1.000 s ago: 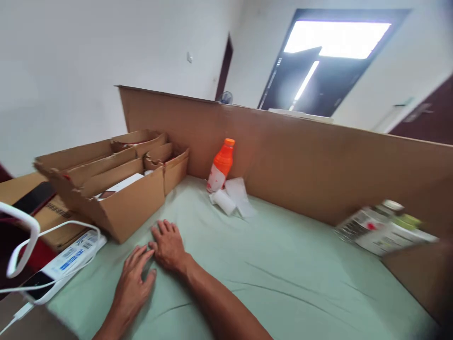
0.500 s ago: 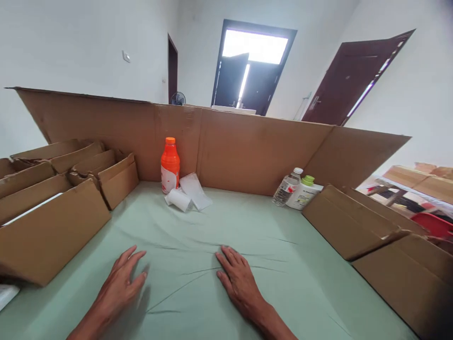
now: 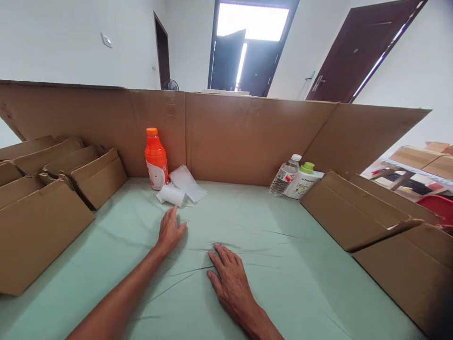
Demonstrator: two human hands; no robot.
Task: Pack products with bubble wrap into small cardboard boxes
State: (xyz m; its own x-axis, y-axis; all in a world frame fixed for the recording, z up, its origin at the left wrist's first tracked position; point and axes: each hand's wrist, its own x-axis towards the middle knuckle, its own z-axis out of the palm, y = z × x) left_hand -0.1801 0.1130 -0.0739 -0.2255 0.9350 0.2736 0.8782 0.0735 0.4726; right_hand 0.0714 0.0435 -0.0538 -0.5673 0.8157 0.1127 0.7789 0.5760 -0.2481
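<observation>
My left hand (image 3: 171,229) is stretched forward over the green cloth (image 3: 283,283), fingers extended and thumb apart, holding nothing. Its fingertips are just in front of a white roll (image 3: 171,195), which looks like rolled plastic or bubble wrap. Behind that roll lies a flat translucent white sheet (image 3: 188,183). An orange bottle (image 3: 156,159) with a white label stands upright beside them. My right hand (image 3: 230,278) rests palm down on the cloth, fingers spread, with nothing in it.
Cardboard boxes (image 3: 46,236) line the left side, and more boxes (image 3: 357,212) the right. A cardboard panel (image 3: 244,141) walls off the back. At the back right, a clear water bottle (image 3: 285,175) leans beside a white bottle with a green cap (image 3: 303,182).
My left hand has moved forward and to the right, up to the white roll. My right hand stays on the cloth. The camera view has shifted slightly.
</observation>
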